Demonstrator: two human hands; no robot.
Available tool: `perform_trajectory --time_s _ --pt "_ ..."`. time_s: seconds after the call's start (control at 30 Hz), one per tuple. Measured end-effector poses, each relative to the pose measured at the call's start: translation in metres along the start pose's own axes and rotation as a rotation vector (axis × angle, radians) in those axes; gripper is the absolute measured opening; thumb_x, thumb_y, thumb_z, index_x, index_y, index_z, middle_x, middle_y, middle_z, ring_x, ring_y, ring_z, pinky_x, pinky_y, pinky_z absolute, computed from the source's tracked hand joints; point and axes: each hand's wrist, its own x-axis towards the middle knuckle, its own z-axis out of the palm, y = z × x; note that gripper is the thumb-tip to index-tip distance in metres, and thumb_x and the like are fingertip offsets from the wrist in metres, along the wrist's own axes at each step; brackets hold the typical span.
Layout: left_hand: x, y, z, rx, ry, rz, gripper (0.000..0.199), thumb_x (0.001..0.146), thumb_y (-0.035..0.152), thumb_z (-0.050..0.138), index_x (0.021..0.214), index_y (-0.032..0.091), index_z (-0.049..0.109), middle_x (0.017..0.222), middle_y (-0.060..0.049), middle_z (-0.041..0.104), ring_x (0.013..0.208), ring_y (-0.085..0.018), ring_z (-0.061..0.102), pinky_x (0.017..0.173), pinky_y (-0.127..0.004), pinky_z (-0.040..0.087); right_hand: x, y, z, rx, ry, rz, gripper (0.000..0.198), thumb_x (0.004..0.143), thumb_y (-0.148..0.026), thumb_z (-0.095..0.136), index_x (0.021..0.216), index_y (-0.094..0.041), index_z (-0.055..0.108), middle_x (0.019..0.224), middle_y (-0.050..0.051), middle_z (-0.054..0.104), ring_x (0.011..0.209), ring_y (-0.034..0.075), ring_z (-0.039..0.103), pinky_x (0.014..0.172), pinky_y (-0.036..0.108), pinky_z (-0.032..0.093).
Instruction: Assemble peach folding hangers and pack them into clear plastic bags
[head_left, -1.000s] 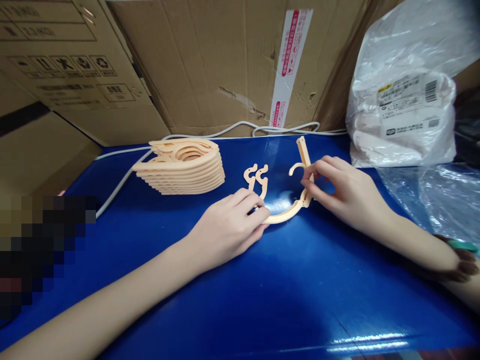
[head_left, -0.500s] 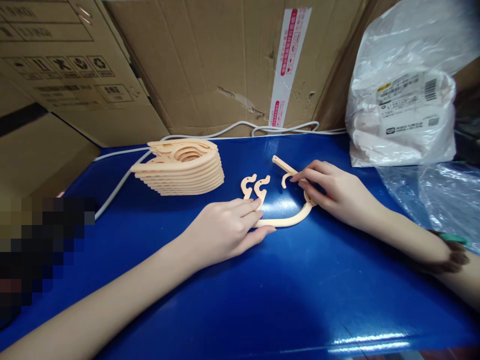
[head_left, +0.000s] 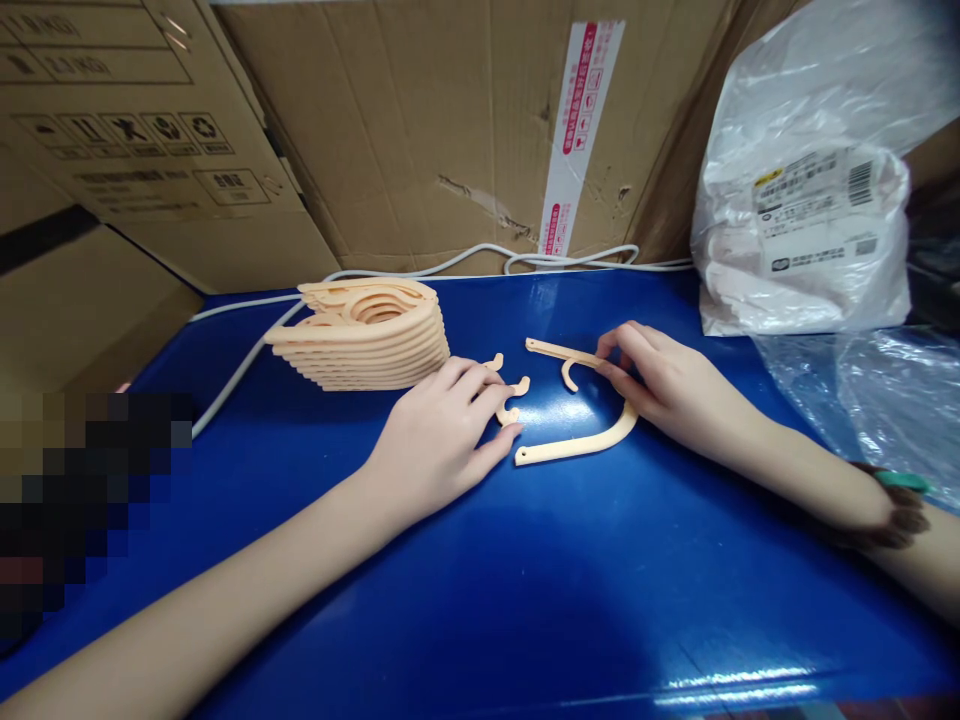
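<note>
My left hand (head_left: 450, 425) is closed around small cream hook-shaped plastic pieces (head_left: 512, 415). Their curved ends stick out past my fingertips, and the rest is hidden under the fingers. To its right, my right hand (head_left: 660, 385) pinches a cream plastic folding hanger (head_left: 577, 446) at its bend. One hanger arm points left at the back, with a small hook curling from it. The other arm curves along the front and ends in a small hole near my left thumb. My right fingers cover the joint.
A stack of folded cream hangers (head_left: 367, 345) lies just behind my left hand on the blue table (head_left: 525, 600). A white cable (head_left: 465, 252) runs along the back by cardboard boxes (head_left: 412, 130). A white plastic bag (head_left: 810, 220) stands at the back right, beside clear film (head_left: 862, 400).
My left hand has moved left and slightly back with the hook pieces, off the hanger's front arm. In my right hand the hanger has turned, and its back arm has swung lower and leftward.
</note>
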Motion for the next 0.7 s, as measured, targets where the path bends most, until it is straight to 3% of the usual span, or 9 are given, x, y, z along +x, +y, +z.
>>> perform_trajectory --time_s 0.17,0.33,0.43,0.57,0.7 --pt "-0.001 0.000 0.000 -0.058 -0.066 -0.057 0.036 0.092 0.037 0.059 0.119 0.013 0.063 0.118 -0.011 0.066 0.108 -0.025 0.061 0.093 -0.038 0.052 0.000 -0.003 -0.005 -0.054 0.023 -0.026 0.012 0.097 -0.027 0.044 0.099 -0.019 0.053 0.094 0.009 0.061 0.081 0.021 0.057 0.070 0.034 0.046" --pt "-0.002 0.005 -0.001 0.027 -0.071 -0.045 0.038 0.091 0.036 0.059 0.120 0.011 0.062 0.121 -0.014 0.065 0.106 -0.026 0.063 0.086 -0.037 0.055 -0.004 -0.021 -0.012 -0.044 -0.053 -0.364 0.028 0.096 -0.041 0.051 0.103 -0.017 0.064 0.104 0.011 0.062 0.090 0.022 0.057 0.079 0.035 0.045" --pt "-0.003 0.008 -0.001 0.104 -0.029 -0.025 0.030 0.093 0.025 0.054 0.118 0.012 0.063 0.118 -0.013 0.067 0.102 -0.024 0.065 0.078 -0.033 0.057 -0.007 -0.032 -0.010 -0.030 -0.105 -0.494 0.026 0.099 -0.034 0.046 0.094 -0.016 0.064 0.099 0.010 0.063 0.086 0.020 0.056 0.079 0.035 0.044" --pt "-0.005 0.010 -0.002 0.198 -0.011 0.033 0.030 0.092 0.011 0.047 0.118 0.010 0.062 0.110 -0.012 0.071 0.096 -0.023 0.068 0.067 -0.030 0.058 -0.008 -0.039 -0.007 -0.017 -0.146 -0.477 0.028 0.101 -0.022 0.036 0.087 -0.015 0.058 0.084 0.007 0.060 0.075 0.017 0.054 0.074 0.032 0.044" --pt "-0.006 0.006 -0.002 0.168 -0.028 0.024 0.034 0.095 0.009 0.042 0.125 0.010 0.057 0.122 -0.014 0.067 0.100 -0.023 0.068 0.073 -0.030 0.058 -0.010 -0.039 -0.005 -0.052 -0.133 -0.469 0.030 0.103 -0.025 0.033 0.083 -0.016 0.054 0.075 0.003 0.054 0.063 0.014 0.050 0.061 0.027 0.041"
